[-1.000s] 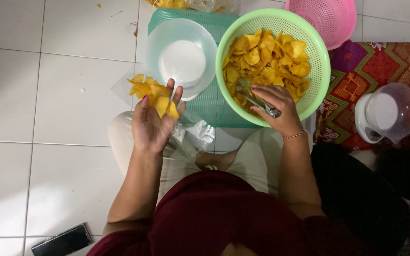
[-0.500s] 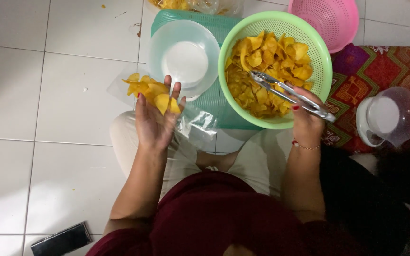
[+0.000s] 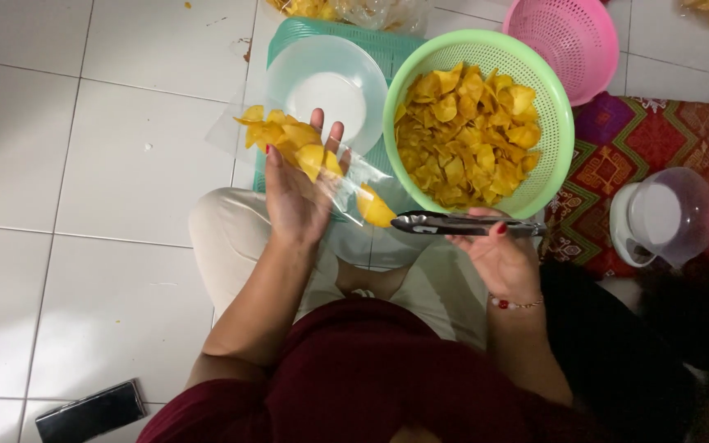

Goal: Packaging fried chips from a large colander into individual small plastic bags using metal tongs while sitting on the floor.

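My left hand (image 3: 295, 190) holds a clear plastic bag (image 3: 346, 182) partly filled with yellow chips (image 3: 285, 141), its mouth turned to the right. My right hand (image 3: 498, 256) grips dark metal tongs (image 3: 461, 224) lying level below the green basket (image 3: 558, 115). The tong tips pinch one yellow chip (image 3: 374, 208) at the bag's opening. The green basket is heaped with yellow chips (image 3: 468, 130) and sits just above the tongs.
A clear plastic bowl (image 3: 331, 80) rests on a teal basket (image 3: 387, 51) beside the green one. A pink basket (image 3: 568, 37) stands at the top right, a white jug with lid (image 3: 658, 215) on a patterned mat (image 3: 658, 148) to the right. A phone (image 3: 90, 412) lies on the white tiles.
My right hand has drawn the tongs out of the green basket and swung them left and down, carrying one chip to the bag's mouth. The left hand has stayed put with the bag.
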